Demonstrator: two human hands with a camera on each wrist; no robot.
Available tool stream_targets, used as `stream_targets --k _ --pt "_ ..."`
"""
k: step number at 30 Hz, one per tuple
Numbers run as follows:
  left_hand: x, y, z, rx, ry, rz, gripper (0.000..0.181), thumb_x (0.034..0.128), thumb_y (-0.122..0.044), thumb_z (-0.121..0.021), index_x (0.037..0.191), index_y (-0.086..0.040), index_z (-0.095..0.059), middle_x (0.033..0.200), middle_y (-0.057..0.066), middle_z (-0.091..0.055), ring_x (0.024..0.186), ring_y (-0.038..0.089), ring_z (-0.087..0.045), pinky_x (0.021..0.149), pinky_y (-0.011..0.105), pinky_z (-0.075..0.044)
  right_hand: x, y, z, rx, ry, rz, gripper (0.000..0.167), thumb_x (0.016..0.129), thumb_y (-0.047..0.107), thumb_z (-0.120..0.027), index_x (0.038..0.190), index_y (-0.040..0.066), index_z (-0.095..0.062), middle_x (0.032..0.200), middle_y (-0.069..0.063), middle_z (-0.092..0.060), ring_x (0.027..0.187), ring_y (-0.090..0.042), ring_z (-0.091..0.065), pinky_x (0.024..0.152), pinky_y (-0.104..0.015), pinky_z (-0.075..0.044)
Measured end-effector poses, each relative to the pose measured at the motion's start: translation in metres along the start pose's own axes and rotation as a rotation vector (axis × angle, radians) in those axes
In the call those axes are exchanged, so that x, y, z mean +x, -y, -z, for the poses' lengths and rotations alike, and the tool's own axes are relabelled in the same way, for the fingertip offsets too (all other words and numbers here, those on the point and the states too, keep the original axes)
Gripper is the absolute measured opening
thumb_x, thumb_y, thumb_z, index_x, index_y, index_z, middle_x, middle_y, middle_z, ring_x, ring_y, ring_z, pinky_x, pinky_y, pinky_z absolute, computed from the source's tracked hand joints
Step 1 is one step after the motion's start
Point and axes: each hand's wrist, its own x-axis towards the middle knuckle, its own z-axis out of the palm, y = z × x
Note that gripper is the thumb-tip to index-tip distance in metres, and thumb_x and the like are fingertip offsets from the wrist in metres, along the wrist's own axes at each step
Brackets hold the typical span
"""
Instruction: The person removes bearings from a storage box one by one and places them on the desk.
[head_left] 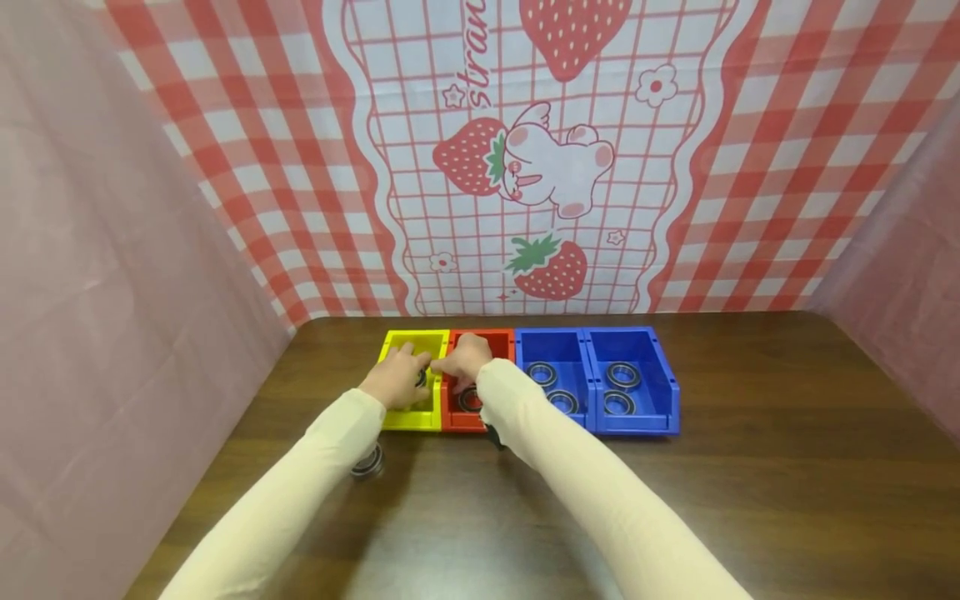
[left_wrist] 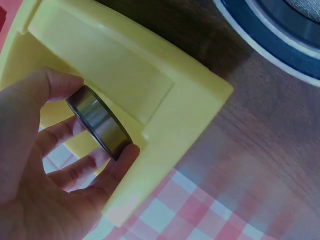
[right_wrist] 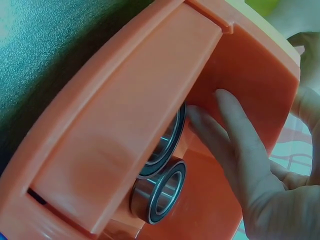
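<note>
The left hand [head_left: 397, 377] is left of the red bin [right_wrist: 120, 115], at the mouth of the yellow bin [head_left: 411, 421] that adjoins it; its grip is clamped on a bearing [left_wrist: 100, 122], thumb at one edge and a finger at the other, the ring tilted up on its side; how deep it sits in the yellow bin I cannot tell. The right hand [head_left: 467, 358] reaches into the red bin with its grip apart, fingers straight and around nothing; inside lie two bearings, one [right_wrist: 172, 145] partly hidden by the front wall and just beside the fingertips, whether touching I cannot tell, the other [right_wrist: 145, 197] next to it. Right of the red bin, and against it, is a blue bin [head_left: 572, 358] with two bearings visible; further right, a second blue bin [head_left: 637, 424] shows two more. In front and left of the red bin, another bearing [head_left: 367, 469] is on the counter [head_left: 765, 417], partly behind a pale sleeve [head_left: 300, 475]; behind the red bin hangs a checked cloth [head_left: 300, 150].
</note>
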Motion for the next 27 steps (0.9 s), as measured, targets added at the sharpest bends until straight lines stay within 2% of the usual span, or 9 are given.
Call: stream_targets --k 13,21,27 --pt "-0.015 -0.002 0.003 0.015 -0.068 -0.054 0.049 0.0781 -0.025 -0.078 0.118 -0.007 -0.057 0.109 0.018 -0.053 0.098 0.032 -0.053 0.081 0.044 -0.056 -0.001 0.0 0.001 0.013 0.002 0.005 0.036 0.08 0.024 -0.076 0.098 -0.003 -0.06 0.083 -0.014 -0.064 0.063 -0.025 -0.072 0.063 -0.031 -0.059" --pt "-0.029 -0.001 0.003 0.033 -0.129 -0.078 0.049 0.0788 -0.027 -0.078 0.119 -0.008 -0.057 0.114 0.017 -0.054 0.1 0.031 -0.054 0.081 0.044 -0.056 0.002 -0.002 -0.002 0.019 0.004 -0.008 0.038 0.081 0.024 -0.077 0.101 -0.003 -0.059 0.086 -0.015 -0.065 0.06 -0.023 -0.071 0.062 -0.031 -0.059" --pt "-0.036 -0.002 0.004 0.031 -0.165 -0.095 0.048 0.0776 -0.028 -0.079 0.116 -0.009 -0.058 0.111 0.016 -0.054 0.099 0.031 -0.054 0.081 0.042 -0.057 0.004 -0.001 -0.002 0.017 -0.005 -0.013 0.039 0.081 0.025 -0.076 0.102 -0.002 -0.059 0.09 -0.016 -0.066 0.059 -0.023 -0.07 0.06 -0.03 -0.058"
